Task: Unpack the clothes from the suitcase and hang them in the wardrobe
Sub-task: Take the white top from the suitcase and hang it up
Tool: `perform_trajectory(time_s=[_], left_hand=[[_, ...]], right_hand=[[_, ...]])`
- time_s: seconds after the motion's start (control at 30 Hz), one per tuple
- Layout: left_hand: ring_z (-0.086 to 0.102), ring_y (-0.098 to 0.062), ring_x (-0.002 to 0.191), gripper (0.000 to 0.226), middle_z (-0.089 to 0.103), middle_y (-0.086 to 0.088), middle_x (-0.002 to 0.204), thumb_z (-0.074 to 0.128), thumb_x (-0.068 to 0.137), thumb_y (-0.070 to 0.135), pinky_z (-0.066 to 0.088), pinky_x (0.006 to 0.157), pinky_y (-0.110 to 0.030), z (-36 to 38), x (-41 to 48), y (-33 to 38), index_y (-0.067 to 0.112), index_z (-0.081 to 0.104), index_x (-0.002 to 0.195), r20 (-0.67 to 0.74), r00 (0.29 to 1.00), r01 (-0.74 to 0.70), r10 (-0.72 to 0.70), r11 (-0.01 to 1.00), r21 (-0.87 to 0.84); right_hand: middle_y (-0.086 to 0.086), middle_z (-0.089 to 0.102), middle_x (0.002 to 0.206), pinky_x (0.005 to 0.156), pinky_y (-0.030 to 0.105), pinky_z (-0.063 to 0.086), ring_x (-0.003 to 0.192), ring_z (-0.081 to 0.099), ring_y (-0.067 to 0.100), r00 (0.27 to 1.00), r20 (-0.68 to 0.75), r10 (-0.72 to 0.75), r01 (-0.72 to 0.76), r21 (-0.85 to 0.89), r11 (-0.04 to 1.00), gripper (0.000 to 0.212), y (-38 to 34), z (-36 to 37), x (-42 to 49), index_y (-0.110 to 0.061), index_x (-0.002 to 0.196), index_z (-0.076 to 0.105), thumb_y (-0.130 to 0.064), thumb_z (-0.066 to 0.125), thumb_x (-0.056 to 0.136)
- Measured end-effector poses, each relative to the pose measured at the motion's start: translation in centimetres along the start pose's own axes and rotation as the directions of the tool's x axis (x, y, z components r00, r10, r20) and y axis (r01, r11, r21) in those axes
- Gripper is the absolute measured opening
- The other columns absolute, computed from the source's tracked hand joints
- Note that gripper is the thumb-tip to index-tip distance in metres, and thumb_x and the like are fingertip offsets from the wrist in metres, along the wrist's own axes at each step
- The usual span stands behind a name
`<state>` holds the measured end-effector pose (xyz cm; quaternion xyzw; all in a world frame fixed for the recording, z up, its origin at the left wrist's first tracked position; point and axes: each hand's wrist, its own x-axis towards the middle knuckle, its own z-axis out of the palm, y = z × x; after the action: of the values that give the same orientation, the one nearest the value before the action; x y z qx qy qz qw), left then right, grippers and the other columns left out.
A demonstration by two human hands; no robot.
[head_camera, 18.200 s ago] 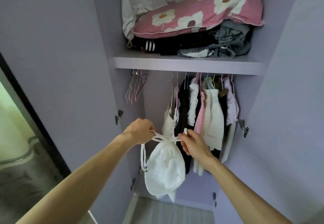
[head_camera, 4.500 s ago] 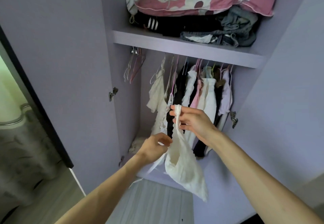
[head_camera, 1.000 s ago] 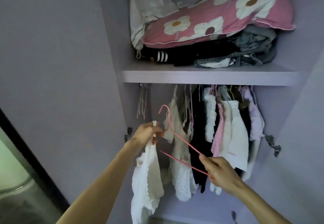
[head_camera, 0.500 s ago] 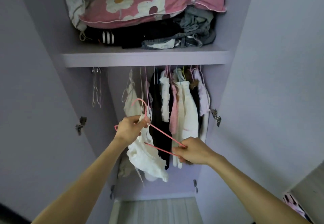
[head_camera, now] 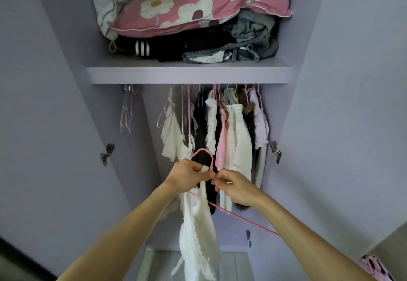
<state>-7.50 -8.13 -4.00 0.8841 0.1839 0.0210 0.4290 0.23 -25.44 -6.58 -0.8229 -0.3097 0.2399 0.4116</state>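
Below the lilac wardrobe shelf (head_camera: 187, 74), the left hand (head_camera: 187, 177) pinches the strap of a soft, light white frilled top (head_camera: 198, 225) dangling beneath, the right hand (head_camera: 237, 189) pinching a thin pink wire hanger (head_camera: 202, 149) by its neck alongside; the straps look the surest hold.

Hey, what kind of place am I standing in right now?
Probably a bedroom, at an open lilac wardrobe: hanging clothes below the shelf, and a pink floral pillow on folded clothes above.
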Motion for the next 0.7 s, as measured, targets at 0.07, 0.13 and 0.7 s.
perform_trajectory(time_s=[0.07,0.13,0.7], left_hand=[[0.056,-0.006,0.051,0.032,0.057,-0.003,0.066,0.076,0.083,0.045,0.044,0.052,-0.015,-0.1,-0.5,0.1,0.013,0.077,0.08,0.04,0.999,0.004,-0.003,1.0,-0.03],[0.057,-0.003,0.053,0.017,0.064,0.003,0.069,0.075,0.085,0.039,0.044,0.054,-0.011,-0.1,-0.8,0.2,0.024,0.079,0.079,0.086,0.996,0.002,0.006,0.995,-0.097],[0.073,-0.027,0.098,0.033,0.074,-0.015,0.107,0.06,0.094,0.003,0.058,0.091,-0.038,-3.9,-2.3,-1.9,0.013,0.064,0.125,0.235,0.97,0.179,-0.068,0.853,-0.49]], right_hand=[[-0.011,0.069,0.082,0.057,0.025,0.042,0.056,0.05,0.003,0.999,0.028,0.021,-0.022,0.038,0.999,0.01,0.1,0.3,0.3,-0.027,0.093,0.061,-0.031,0.054,0.099],[-0.012,0.066,0.076,0.061,0.028,0.039,0.057,0.047,0.006,1.0,0.028,0.003,-0.004,0.028,1.0,0.01,-0.1,0.4,0.5,-0.025,0.095,0.062,-0.025,0.053,0.098],[0.003,0.068,0.085,0.063,0.016,0.044,0.07,0.056,0.004,0.995,-0.093,0.02,0.005,0.252,0.968,0.021,2.5,2.9,0.0,-0.022,0.097,0.071,-0.039,0.058,0.097]])
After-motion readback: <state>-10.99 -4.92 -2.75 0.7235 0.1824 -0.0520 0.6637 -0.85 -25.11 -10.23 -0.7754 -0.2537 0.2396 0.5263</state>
